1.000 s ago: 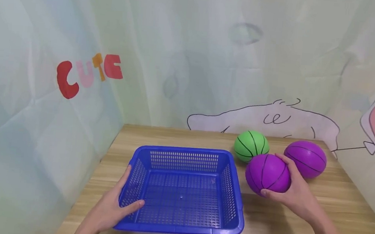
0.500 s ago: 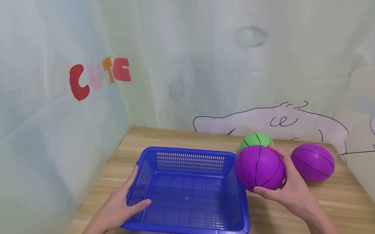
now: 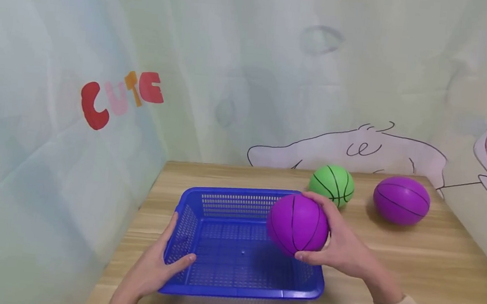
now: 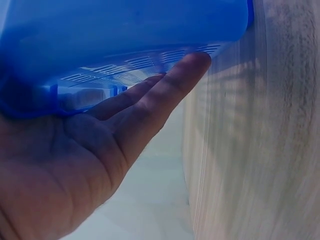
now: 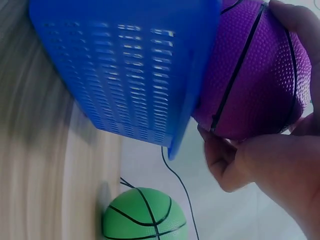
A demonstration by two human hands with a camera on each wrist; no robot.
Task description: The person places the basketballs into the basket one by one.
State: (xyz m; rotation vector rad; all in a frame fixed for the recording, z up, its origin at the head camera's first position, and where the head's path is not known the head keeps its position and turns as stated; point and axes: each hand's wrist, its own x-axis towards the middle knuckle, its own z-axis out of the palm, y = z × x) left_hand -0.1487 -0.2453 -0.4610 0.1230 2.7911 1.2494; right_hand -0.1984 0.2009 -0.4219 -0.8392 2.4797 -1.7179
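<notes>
Right hand [image 3: 344,250] holds purple ball [image 3: 295,225] over blue basket [image 3: 240,292]

Head view: purple ball right of centre, above the right part of the blue basket's opening; right hand's fingers and thumb clamped on it from the right. Left hand [image 3: 149,266] lower left, gripping the basket's left rim, thumb inside, fingers outside. Green ball [image 3: 332,184] and second purple ball [image 3: 401,200] on the bench [image 3: 438,273], right side of frame, apart from each other. Step in hand looks like putting the held ball into the basket; next move probably calls for lowering it clear of the right wall, then spreading the fingers. Versus half a second ago: held ball shifted left, from the basket's right edge to over the opening; green ball shows more fully; left hand still on the rim.

Left wrist view: fingers stretched along basket's outer wall, centre of frame; thumb out of sight.

Right wrist view: held ball upper right, fingers clamped round it, basket rim just beside; can't tell if touching. Green ball bottom, left of centre.
</notes>
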